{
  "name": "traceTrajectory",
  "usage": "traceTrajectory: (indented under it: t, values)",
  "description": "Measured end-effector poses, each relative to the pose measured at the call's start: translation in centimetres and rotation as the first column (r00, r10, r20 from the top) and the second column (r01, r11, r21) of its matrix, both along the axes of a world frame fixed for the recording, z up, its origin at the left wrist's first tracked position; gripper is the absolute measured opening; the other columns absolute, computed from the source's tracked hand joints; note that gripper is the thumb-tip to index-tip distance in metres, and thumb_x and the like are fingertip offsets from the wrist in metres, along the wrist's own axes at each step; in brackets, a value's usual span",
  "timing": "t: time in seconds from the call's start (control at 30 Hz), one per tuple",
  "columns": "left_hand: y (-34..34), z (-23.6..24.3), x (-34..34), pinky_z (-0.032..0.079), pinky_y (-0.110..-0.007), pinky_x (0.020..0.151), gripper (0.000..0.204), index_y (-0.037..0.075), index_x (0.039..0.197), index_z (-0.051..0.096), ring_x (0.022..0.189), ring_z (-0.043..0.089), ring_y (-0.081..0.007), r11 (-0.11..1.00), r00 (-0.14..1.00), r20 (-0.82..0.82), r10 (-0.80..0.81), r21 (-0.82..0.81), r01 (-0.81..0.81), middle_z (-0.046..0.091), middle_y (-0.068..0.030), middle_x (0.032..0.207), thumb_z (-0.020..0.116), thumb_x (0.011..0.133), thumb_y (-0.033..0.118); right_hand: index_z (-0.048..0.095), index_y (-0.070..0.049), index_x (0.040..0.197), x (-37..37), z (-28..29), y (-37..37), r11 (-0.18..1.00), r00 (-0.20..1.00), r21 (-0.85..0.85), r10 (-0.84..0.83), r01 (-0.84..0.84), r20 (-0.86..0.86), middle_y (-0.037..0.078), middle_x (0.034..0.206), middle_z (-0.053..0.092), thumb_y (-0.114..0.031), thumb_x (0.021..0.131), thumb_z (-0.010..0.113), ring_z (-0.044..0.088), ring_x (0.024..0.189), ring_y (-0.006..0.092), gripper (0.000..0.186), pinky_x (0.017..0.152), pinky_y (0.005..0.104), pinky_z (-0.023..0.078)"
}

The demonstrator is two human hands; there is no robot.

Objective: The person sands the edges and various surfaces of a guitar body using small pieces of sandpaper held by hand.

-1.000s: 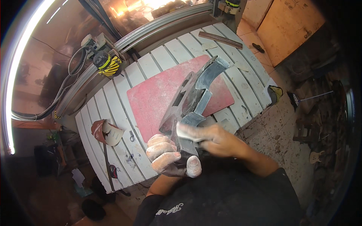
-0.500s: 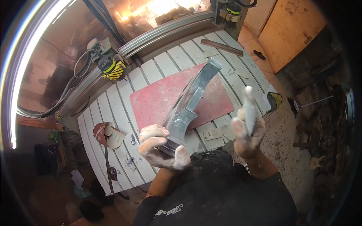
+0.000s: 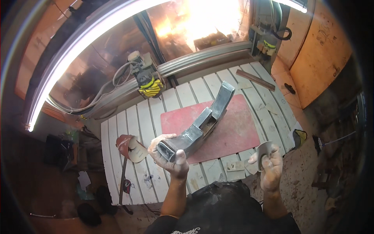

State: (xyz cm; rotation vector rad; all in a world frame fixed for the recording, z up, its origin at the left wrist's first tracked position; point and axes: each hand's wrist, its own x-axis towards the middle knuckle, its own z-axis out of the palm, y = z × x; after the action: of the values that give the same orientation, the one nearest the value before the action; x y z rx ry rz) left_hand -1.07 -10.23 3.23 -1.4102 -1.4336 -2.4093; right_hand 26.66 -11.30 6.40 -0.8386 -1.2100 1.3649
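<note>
My left hand (image 3: 176, 169) grips the near end of a long dark grey, angular hollow part (image 3: 191, 135), thumb on one side and fingers round the other. The part has stepped edges and a pale dusty surface. It slants away up and to the right, raised over a red board (image 3: 243, 126). My right hand (image 3: 272, 168), off the board's near right corner, pinches a thin curved grey sheet (image 3: 265, 149) that looks like sandpaper. Pale dust coats both hands.
Under the board stands a white slatted table (image 3: 117, 144). A red-and-cream curled sandpaper piece (image 3: 134, 150) lies at left, a brown strip (image 3: 255, 80) at far right. Small paper pieces (image 3: 235, 166) lie near the front edge. A metal rail with a yellow-and-black device (image 3: 151, 86) runs behind.
The part has been turned in my left hand, so its hollow near end now shows. My right hand has tilted the sheet and come lower. The whole view has shifted.
</note>
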Motion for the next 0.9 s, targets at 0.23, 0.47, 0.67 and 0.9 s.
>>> traceTrajectory:
  t: [0.23,0.47,0.67,0.9]
  values:
    - [0.4,-0.9,0.4,0.054,-0.040,0.088,0.061,0.001,0.119,0.042,0.098,0.063,-0.0255,1.000,1.000,0.022,0.008,-0.012,-0.008,0.058,-0.0159,0.107,0.084,0.084,0.027,0.053,0.004,0.113,-1.0,-0.8,0.0,0.998,1.000,-0.061,-0.008,0.007,-0.020,0.022,0.100,0.072,-0.008,0.105,0.040,0.069,0.100,0.0221,0.019,0.093,0.0340,0.052]
    - [4.4,-1.5,0.8,0.051,-0.035,0.101,0.090,-0.006,0.151,0.029,0.118,0.059,-0.0226,0.964,0.936,0.232,0.266,-0.086,-0.253,0.053,-0.0148,0.134,0.084,0.080,0.000,0.058,0.002,0.110,-1.2,-0.7,0.5,0.984,0.993,-0.169,0.080,-0.064,0.088,0.010,0.093,0.065,0.000,0.088,0.044,0.058,0.075,0.0094,0.026,0.069,0.0237,0.048]
    - [4.8,-2.8,-1.0,0.048,-0.033,0.107,0.084,-0.006,0.154,0.033,0.123,0.060,-0.0221,0.994,0.964,0.264,0.029,-0.108,-0.001,0.051,-0.0147,0.145,0.077,0.083,-0.009,0.054,0.001,0.117,-2.3,-1.7,1.1,0.978,0.995,-0.206,0.059,-0.040,0.086,0.010,0.097,0.066,0.001,0.095,0.047,0.059,0.078,0.0079,0.023,0.068,0.0226,0.047]
    - [3.6,0.1,-3.1,0.054,-0.036,0.098,0.057,-0.003,0.132,0.052,0.106,0.068,-0.0212,0.989,0.938,0.340,-0.065,-0.105,0.107,0.068,-0.0134,0.117,0.080,0.083,-0.004,0.051,-0.003,0.120,-2.1,-4.2,0.9,0.980,0.998,-0.199,0.014,-0.001,0.063,0.003,0.088,0.059,-0.009,0.103,0.051,0.051,0.070,0.0064,0.018,0.064,0.0221,0.042]
